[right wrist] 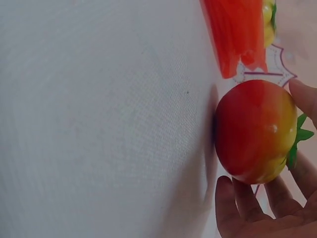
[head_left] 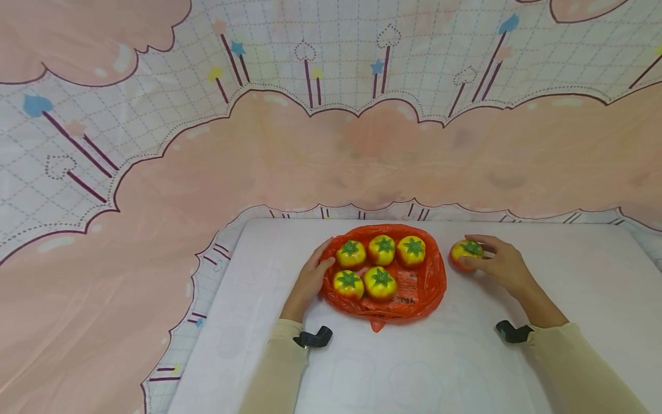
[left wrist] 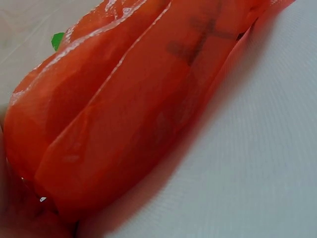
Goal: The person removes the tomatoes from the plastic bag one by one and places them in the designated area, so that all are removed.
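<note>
A red plastic bag [head_left: 437, 282] lies spread open like a bowl, with several red-and-yellow toy tomatoes [head_left: 381, 283] inside, green leaves facing up. At its left side my left hand [head_left: 309, 279] holds the rim, thumb over the edge; the left wrist view shows mostly the bag's creased outer wall [left wrist: 133, 114]. To the right of the bag, my right hand [head_left: 509, 267] grips another toy tomato [head_left: 462, 253] between thumb and fingers. Seen from the right wrist, this tomato [right wrist: 255, 131] is close against the white tabletop, fingers around its side and its leafy top turned away.
The white table [head_left: 388, 368] stretches out in front of me. Behind it hangs a pink-and-white patterned cloth [head_left: 362, 155]. A black wrist device [head_left: 314, 337] is on my left wrist and another [head_left: 514, 332] on my right.
</note>
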Available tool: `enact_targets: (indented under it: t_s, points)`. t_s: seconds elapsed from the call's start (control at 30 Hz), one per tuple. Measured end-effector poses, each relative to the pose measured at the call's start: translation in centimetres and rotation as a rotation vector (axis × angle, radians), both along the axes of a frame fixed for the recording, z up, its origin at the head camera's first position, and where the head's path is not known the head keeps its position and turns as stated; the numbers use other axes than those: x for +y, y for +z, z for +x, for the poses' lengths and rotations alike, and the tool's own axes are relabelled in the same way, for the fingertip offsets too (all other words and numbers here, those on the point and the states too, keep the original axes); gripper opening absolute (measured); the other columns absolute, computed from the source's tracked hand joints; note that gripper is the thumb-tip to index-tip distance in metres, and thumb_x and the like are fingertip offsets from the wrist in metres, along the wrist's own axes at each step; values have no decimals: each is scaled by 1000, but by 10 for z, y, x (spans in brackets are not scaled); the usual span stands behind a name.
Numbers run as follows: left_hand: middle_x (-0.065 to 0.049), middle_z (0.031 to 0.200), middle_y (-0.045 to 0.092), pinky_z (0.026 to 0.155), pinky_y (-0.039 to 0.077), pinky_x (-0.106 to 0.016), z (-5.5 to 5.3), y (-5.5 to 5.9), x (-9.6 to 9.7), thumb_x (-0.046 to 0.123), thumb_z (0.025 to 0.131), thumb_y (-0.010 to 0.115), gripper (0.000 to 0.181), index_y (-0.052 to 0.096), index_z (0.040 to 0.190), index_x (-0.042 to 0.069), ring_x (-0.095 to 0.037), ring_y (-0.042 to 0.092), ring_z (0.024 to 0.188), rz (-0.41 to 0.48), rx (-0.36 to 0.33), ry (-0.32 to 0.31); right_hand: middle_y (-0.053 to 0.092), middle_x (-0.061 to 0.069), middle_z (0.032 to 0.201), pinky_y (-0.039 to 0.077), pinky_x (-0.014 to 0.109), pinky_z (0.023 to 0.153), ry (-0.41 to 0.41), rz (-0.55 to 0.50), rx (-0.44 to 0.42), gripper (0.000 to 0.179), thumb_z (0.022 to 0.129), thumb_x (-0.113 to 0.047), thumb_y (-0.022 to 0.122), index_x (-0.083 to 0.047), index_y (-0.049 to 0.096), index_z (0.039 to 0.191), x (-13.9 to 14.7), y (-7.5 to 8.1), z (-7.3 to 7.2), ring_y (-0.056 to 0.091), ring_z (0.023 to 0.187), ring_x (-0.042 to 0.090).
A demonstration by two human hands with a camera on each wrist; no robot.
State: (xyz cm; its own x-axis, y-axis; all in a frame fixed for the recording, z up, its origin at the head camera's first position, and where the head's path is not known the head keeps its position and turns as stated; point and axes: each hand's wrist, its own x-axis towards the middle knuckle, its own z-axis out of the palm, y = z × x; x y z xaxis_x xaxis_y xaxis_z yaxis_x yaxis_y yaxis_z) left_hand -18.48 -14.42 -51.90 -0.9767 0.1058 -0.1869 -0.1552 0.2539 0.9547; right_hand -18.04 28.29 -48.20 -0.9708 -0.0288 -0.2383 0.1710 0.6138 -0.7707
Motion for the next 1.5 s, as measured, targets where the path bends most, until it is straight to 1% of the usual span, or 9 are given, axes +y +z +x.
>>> enact_targets:
  t_s: [0.13, 0.33, 0.57, 0.7, 0.9, 1.13, 1.33, 1.5]
  points:
    - [15, 163, 36, 125, 21, -61, 0, 0, 0, 37, 105, 51, 46, 43, 147, 54, -22, 26, 157, 3, -3, 1, 30, 27, 162, 56, 58, 98, 2, 3, 9, 86, 87, -54, 76, -14, 43, 156, 1, -1, 0, 33, 142, 55]
    - [15, 164, 36, 126, 20, -61, 0, 0, 0, 38, 105, 51, 46, 43, 147, 55, -22, 25, 157, 2, -3, 1, 30, 27, 162, 54, 61, 99, 6, 9, 21, 84, 89, -53, 75, -14, 43, 156, 2, 1, 0, 33, 142, 56]
    - [14, 164, 36, 126, 21, -60, 0, 0, 0, 37, 105, 51, 47, 43, 149, 53, -22, 26, 157, 1, 4, -4, 37, 29, 158, 50, 66, 101, 10, 16, 41, 83, 90, -52, 74, -13, 42, 156, 5, 8, 0, 38, 140, 57]
    - [14, 164, 36, 126, 21, -60, 0, 0, 0, 38, 105, 51, 47, 43, 148, 53, -22, 26, 157, -3, 4, -6, 36, 29, 159, 48, 66, 103, 1, 10, 59, 82, 91, -51, 74, -11, 42, 155, 4, 13, 0, 41, 139, 56]
    - [14, 164, 36, 126, 21, -61, 0, 0, 0, 38, 105, 51, 47, 42, 148, 54, -22, 26, 157, -6, 4, -8, 40, 28, 157, 48, 64, 103, -19, 40, 112, 80, 91, -51, 73, -11, 45, 154, 2, 20, 0, 44, 138, 54]
    - [15, 163, 36, 125, 21, -61, 0, 1, 0, 38, 105, 52, 47, 43, 147, 55, -22, 25, 157, -6, -4, -4, 47, 24, 152, 45, 63, 107, -25, 69, 190, 79, 89, -53, 75, -13, 49, 151, -3, 29, -1, 45, 139, 49]
    - [15, 163, 36, 125, 21, -61, 0, 0, 0, 38, 104, 52, 47, 43, 147, 55, -23, 25, 157, -4, -1, -2, 49, 23, 151, 44, 63, 108, -32, 64, 212, 83, 86, -58, 75, -13, 49, 151, -9, 36, 0, 45, 139, 47]
    - [14, 164, 36, 125, 21, -61, 0, 1, 0, 38, 104, 52, 47, 43, 148, 54, -23, 25, 157, -1, -2, 0, 50, 22, 151, 43, 63, 109, -31, 43, 225, 81, 86, -55, 77, -12, 51, 149, -15, 38, 0, 44, 141, 46]
